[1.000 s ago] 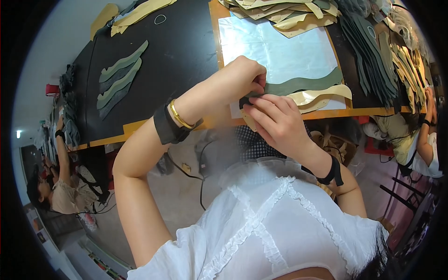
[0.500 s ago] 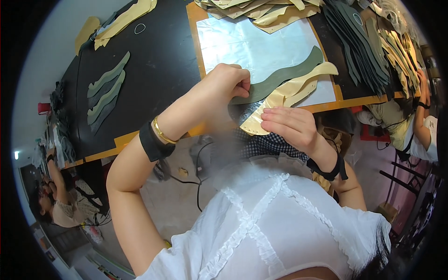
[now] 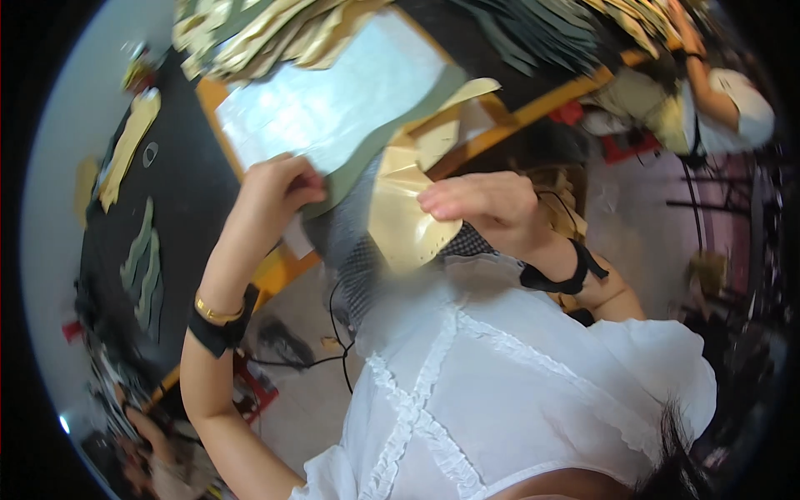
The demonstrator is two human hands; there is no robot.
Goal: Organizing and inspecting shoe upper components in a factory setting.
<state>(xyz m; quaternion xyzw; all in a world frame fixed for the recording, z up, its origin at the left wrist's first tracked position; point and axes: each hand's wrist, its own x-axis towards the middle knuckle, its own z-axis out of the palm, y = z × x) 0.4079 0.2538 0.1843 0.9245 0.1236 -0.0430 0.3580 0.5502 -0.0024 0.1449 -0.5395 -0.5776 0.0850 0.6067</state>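
My left hand is closed in a pinch on the near end of a long, wavy green strip, which looks like leather or a similar sheet material. The strip runs away to the upper right, along the edge of a pale sheet. Beside it a cream, shiny, flexible piece hangs over the table's front edge, bent, with small holes near its lower rim. My right hand has its fingers pressed together on the right side of that cream piece. Its thumb is hidden, and both hands are slightly blurred.
The pale sheet lies on the dark table. A pile of cream and green pieces is behind it, with dark green strips at the back right. Wavy strips lie at the left. Another person is at far right.
The whole view has turned, so the table sits farther left and tilted. The cream piece has come up off the table toward me, showing more of its face. My left hand still pinches the green strip.
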